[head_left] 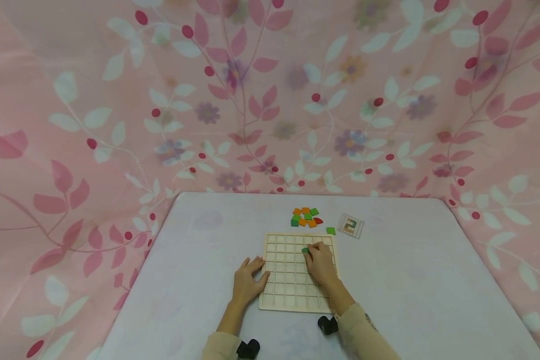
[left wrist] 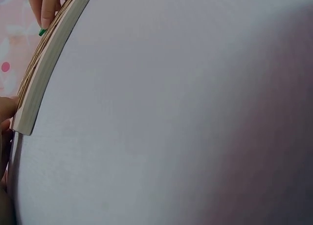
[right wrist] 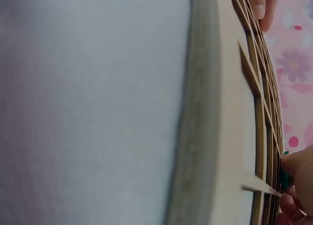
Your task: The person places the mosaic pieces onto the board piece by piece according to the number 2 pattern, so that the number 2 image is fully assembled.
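Note:
A square wooden grid board (head_left: 285,286) lies on the table. Its left edge is touched by my left hand (head_left: 249,281), whose fingers are spread with the thumb tip at the rim. Over the upper right cells, my right hand (head_left: 320,262) pinches a small green tile (head_left: 305,250) between thumb and fingers. The same green tile (left wrist: 42,32) shows low over the board's surface in the left wrist view. From the right wrist, the board's thick side (right wrist: 195,112) fills the middle, and the fingers partly hide the tile (right wrist: 285,173).
Beyond the board lies a loose group of orange, green and red tiles (head_left: 305,217). A single green tile (head_left: 331,230) sits by the board's far right corner, beside a pattern card (head_left: 350,226) with a printed grid. The white table (head_left: 432,280) ends at a pink floral curtain (head_left: 270,100).

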`<control>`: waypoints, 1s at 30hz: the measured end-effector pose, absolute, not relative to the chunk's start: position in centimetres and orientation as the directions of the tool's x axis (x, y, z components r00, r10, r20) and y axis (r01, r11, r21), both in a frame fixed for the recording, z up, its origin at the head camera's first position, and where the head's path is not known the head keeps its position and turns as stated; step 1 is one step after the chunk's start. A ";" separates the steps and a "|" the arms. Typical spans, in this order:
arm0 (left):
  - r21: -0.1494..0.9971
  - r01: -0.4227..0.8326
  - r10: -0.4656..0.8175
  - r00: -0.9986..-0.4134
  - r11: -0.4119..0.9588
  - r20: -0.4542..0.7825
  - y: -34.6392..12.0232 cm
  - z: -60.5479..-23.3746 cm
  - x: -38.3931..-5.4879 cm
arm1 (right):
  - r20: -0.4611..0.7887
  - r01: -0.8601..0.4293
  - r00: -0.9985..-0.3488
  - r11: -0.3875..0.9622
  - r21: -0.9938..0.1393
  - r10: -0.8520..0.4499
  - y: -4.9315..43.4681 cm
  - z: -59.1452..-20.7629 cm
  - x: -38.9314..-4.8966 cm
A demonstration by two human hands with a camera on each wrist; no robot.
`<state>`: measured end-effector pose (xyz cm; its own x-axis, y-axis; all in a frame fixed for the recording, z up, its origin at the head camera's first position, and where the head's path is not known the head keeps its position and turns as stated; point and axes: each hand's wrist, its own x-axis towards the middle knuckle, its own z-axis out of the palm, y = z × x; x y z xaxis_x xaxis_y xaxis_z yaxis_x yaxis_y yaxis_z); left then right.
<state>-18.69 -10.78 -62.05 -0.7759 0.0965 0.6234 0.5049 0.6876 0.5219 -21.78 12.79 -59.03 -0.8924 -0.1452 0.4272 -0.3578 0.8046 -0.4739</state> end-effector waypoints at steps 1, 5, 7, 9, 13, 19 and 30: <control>0.542 0.490 0.096 -0.796 0.683 0.598 -10.8 -61.8 -18.6 | 0.434 -0.364 -0.889 0.801 -0.475 -0.146 12.8 -59.1 -21.8; 0.582 0.415 0.122 -0.871 0.699 0.475 -11.0 -60.6 -18.6 | 0.474 -0.400 -0.866 0.786 -0.471 -0.157 12.9 -59.0 -21.8; 0.561 0.385 0.166 -0.901 0.733 0.402 -11.3 -59.8 -18.6 | 0.487 -0.418 -0.856 0.785 -0.458 -0.172 13.0 -58.8 -21.8; 0.528 0.374 0.227 -0.919 0.762 0.323 -11.6 -58.9 -18.8 | 0.479 -0.421 -0.858 0.787 -0.451 -0.185 13.1 -58.6 -21.7; 0.496 0.354 0.304 -0.935 0.792 0.183 -11.9 -57.5 -19.1 | 0.416 -0.376 -0.891 0.810 -0.451 -0.182 13.2 -58.0 -21.5; 0.461 0.342 0.322 -0.939 0.819 0.124 -12.1 -57.2 -19.3 | 0.376 -0.323 -0.913 0.838 -0.440 -0.155 13.3 -57.9 -21.4; 0.461 0.337 0.326 -0.939 0.821 0.107 -12.4 -57.3 -19.4 | 0.179 -0.357 -0.934 0.771 -0.527 -0.309 14.8 -57.2 -22.2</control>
<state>-19.37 -12.45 -57.33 -0.9393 0.3261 0.1069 0.3374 0.8207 0.4611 -22.24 14.78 -57.19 -0.9338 -0.3095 0.1793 -0.3568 0.7713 -0.5270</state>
